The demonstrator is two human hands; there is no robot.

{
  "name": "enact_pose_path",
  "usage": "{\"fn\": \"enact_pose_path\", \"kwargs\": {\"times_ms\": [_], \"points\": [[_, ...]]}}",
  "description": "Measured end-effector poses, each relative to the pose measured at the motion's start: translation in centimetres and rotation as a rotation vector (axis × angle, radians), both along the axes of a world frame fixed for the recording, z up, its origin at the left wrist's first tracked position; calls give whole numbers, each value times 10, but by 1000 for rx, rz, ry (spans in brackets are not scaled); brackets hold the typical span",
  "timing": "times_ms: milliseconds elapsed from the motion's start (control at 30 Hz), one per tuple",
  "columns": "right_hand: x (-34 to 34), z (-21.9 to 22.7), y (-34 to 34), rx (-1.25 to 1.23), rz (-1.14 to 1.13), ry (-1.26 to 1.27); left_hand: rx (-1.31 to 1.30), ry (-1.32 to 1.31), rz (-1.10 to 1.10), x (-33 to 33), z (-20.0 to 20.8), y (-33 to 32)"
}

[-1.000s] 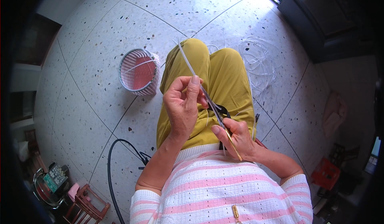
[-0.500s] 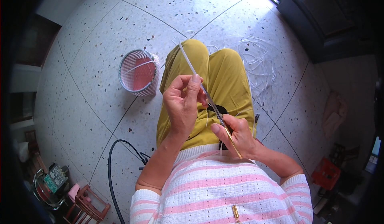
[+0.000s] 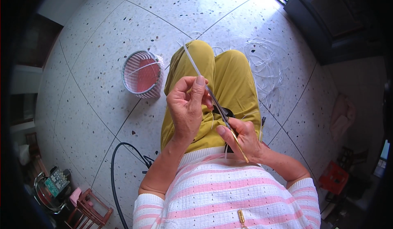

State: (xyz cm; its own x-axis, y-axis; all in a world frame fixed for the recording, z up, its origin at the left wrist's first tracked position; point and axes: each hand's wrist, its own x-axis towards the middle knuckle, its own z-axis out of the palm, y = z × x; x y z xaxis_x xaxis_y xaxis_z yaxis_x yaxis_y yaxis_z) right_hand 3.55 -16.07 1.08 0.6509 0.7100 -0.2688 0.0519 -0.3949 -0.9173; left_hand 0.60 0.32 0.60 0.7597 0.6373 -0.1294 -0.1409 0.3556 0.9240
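Note:
Over my lap, my left hand (image 3: 186, 106) pinches a narrow white plastic strip (image 3: 191, 60) between thumb and fingers. The strip's free end slants up over my left knee. Closed around a long, slim tool, my right hand (image 3: 245, 137) sits lower and to the right. This tool has a dark, thin front part (image 3: 219, 107) and a gold-coloured handle (image 3: 240, 149); its exact kind is unclear edge-on. Its tip reaches up beside my left fingers, along the strip. A black item (image 3: 225, 112) lies partly hidden behind it on my lap.
A pink-and-white woven basket (image 3: 153, 90) stands on the floor left of my knees, a strip across its opening. Loose white strips (image 3: 266, 67) lie right of my legs. A black cable (image 3: 113, 176) curves at lower left, near a small reddish stool (image 3: 92, 208). A red crate (image 3: 333, 178) stands far right.
Almost nothing differs. Both hands, the strip and the tool keep their places; my knees have shifted very slightly.

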Motion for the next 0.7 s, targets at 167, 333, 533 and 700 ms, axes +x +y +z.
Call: {"fn": "enact_pose_path", "kwargs": {"times_ms": [167, 333, 533, 700], "points": [[0, -2, -1, 8, 8, -22, -6, -4, -3, -1, -3, 0], [1, 2, -4, -18, 29, -59, -133, -60, -12, 4, -1, 9], [2, 2, -4, -31, 29, -64, -43, -58, -12, 3, -3, 4], [3, 2, -2, -25, 10, -40, 11, 9, -24, 1, -3, 0]]}}
